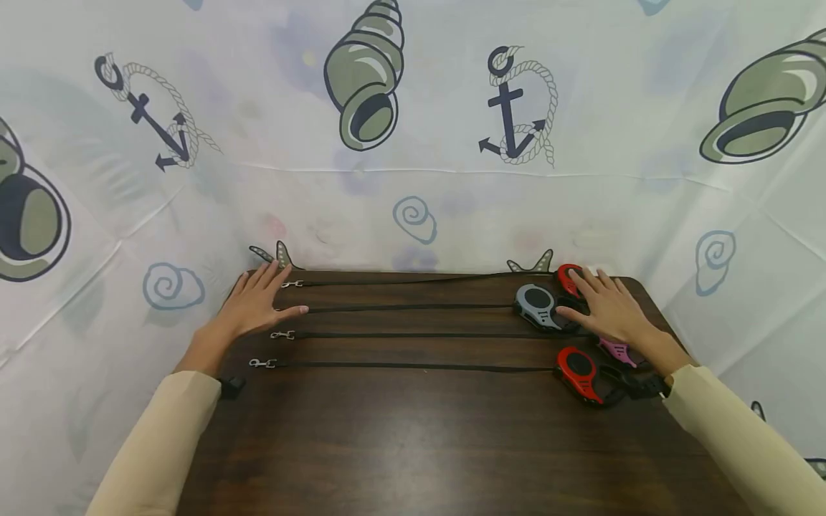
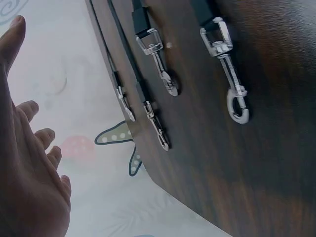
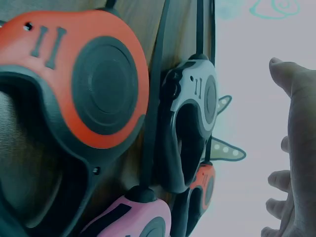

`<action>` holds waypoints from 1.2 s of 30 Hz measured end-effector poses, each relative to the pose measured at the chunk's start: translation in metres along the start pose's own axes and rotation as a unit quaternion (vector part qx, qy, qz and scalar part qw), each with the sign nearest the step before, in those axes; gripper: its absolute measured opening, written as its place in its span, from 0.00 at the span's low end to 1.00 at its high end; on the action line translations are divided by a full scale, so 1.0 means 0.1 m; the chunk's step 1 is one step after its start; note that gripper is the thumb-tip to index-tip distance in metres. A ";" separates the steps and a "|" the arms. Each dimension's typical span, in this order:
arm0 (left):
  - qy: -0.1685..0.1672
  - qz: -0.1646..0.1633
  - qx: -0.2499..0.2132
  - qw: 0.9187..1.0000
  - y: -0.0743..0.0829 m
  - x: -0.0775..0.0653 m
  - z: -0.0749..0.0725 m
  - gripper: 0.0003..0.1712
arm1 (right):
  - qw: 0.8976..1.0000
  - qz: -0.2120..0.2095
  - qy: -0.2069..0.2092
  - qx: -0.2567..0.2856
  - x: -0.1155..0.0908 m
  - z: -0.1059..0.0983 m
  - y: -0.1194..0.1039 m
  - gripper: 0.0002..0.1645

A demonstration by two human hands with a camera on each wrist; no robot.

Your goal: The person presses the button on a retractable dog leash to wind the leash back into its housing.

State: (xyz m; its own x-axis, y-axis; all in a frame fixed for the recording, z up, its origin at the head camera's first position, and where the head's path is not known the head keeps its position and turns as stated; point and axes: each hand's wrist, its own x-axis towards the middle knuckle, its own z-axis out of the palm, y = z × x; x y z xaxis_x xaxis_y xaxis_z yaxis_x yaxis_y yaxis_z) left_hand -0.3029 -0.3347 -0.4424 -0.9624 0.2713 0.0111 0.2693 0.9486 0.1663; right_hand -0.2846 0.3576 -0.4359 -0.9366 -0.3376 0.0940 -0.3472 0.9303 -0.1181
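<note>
Several retractable dog leashes lie across the table, their black straps pulled out roughly parallel. At the right are a near red leash, a grey leash, a pink leash and a far red leash. My right hand hovers over these handles with fingers spread, holding nothing, and partly hides the pink and far red ones. My left hand is spread above the strap ends at the left, near the metal snap hooks. In the left wrist view it appears apart from the hooks.
The dark brown wooden table extends toward me in front of the leashes. A white cloth printed with shells, anchors and starfish hangs behind the table and along both sides. Dark bands, apparently wrist cameras, sit at both wrists.
</note>
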 end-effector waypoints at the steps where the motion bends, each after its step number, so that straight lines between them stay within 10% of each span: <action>1: 0.003 0.003 -0.001 1.000 0.00 -0.02 0.00 0.62 | 1.000 -0.001 0.001 0.002 -0.02 0.00 -0.01 0.57; 19: 0.065 0.080 -0.036 0.994 -0.05 -0.44 0.23 0.53 | 0.998 -0.041 0.037 0.000 -0.46 0.11 -0.08 0.55; 36: 0.047 0.079 -0.081 0.992 -0.08 -0.79 0.38 0.45 | 0.985 -0.130 0.116 -0.015 -0.88 0.31 -0.25 0.50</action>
State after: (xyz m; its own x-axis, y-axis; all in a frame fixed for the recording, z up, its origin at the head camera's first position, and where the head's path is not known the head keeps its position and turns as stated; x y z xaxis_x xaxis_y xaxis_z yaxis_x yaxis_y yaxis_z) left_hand -0.2280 -0.3572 -0.4818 -0.9095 0.3910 0.1408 0.4156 0.8547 0.3110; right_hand -0.1955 0.3598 -0.4718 -0.7783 -0.5270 0.3413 -0.5698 0.8212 -0.0314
